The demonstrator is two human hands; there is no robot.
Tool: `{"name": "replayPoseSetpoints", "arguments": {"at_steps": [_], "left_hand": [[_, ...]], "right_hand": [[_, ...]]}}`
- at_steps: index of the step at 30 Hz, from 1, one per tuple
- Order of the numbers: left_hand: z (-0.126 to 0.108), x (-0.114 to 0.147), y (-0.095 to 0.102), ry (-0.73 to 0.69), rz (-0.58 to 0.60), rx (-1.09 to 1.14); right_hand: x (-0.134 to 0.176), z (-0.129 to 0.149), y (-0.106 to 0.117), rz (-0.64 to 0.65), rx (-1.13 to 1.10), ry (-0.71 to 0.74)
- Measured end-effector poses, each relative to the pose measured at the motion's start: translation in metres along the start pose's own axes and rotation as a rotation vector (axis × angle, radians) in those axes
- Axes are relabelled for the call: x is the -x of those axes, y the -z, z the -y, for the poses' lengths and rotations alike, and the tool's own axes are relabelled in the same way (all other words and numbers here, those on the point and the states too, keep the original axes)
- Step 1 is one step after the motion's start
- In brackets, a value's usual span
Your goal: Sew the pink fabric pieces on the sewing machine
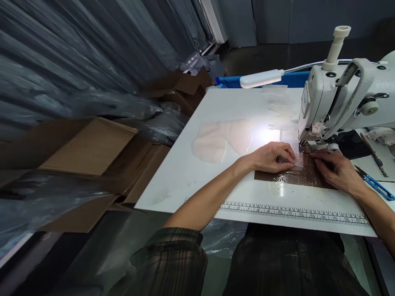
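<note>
Under the sewing machine head [314,102] lies a brown sheet [290,177] with a glossy, wrinkled clear layer on it. My left hand [273,157] rests left of the needle area, thumb and fingers closed together at the edge of a see-through piece with pink marks [298,163]. Whether the fingers grip that piece is hard to make out. My right hand [335,168] is on the other side, over the brown sheet's right part, its fingers bent and drawn together close to the presser foot [301,146]. What sits between those fingertips is hidden.
Blue thread snips [378,187] and a pencil-like tool [374,154] lie at the right. A pale translucent cut piece [212,142] lies on the white table [173,181]. A ruler strip [293,213] runs along the front edge. Cardboard boxes [89,146] stand left; a lamp [262,78] shines behind.
</note>
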State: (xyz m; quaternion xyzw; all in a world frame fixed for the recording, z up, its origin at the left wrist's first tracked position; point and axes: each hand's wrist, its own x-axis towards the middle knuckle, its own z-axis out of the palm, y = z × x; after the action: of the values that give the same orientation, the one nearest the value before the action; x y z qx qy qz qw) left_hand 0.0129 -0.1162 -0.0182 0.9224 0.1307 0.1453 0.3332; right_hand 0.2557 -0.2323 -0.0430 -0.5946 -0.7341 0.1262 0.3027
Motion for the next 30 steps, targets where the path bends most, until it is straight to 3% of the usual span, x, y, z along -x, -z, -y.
{"name": "replayPoseSetpoints", "arguments": {"at_steps": [8,13,20,30], "left_hand": [[0.006,-0.002,-0.009,-0.227,-0.200,-0.170],[0.005,-0.002,-0.019,-0.307,-0.118,-0.277],[0.003,-0.001,-0.022,-0.303,-0.062,-0.448],[0.001,-0.001,-0.020,-0.336,-0.022,-0.547]], "right_hand": [[-0.002,0.005,0.002,0.016,-0.007,-0.066],[0.000,0.004,-0.003,0.003,0.027,-0.040],[0.005,0.005,-0.012,0.013,0.159,0.211],[0.005,0.001,-0.015,0.029,0.197,0.204]]}}
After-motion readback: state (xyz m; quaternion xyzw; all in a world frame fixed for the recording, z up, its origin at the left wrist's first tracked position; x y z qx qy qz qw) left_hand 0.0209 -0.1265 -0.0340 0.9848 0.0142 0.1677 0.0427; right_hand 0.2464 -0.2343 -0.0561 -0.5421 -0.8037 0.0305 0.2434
